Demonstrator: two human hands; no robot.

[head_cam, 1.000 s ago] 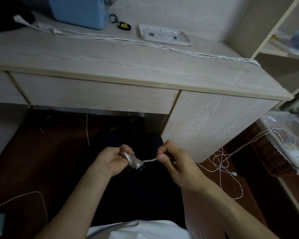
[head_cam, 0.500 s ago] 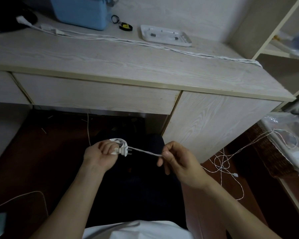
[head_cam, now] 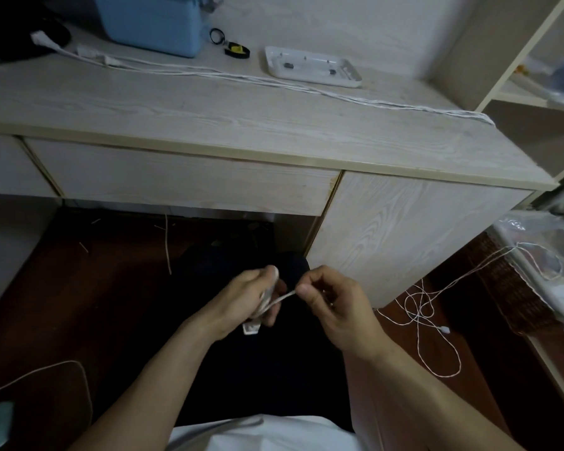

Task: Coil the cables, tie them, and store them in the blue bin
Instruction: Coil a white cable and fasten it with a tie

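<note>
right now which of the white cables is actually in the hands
The small coiled cable: left hand grips its bundle, right hand pinches its free end. The long cable lies on the desk, the thin cable on the floor.

Desk (head_cam: pixel 209 125): bin (head_cam: pixel 150 24) at back left edge; tray (head_cam: pixel 313 68) at back, right of bin; cable (head_cam: pixel 274 81) running left to right corner. Floor (head_cam: pixel 489 369) — loose cable (head_cam: pixel 419 314) right of desk cabinet; basket (head_cam: pixel 508 288) further right.

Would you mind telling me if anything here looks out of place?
A thin white cable lies tangled on the floor right of the desk, trailing up to the basket; it is uncoiled and loose.
</note>
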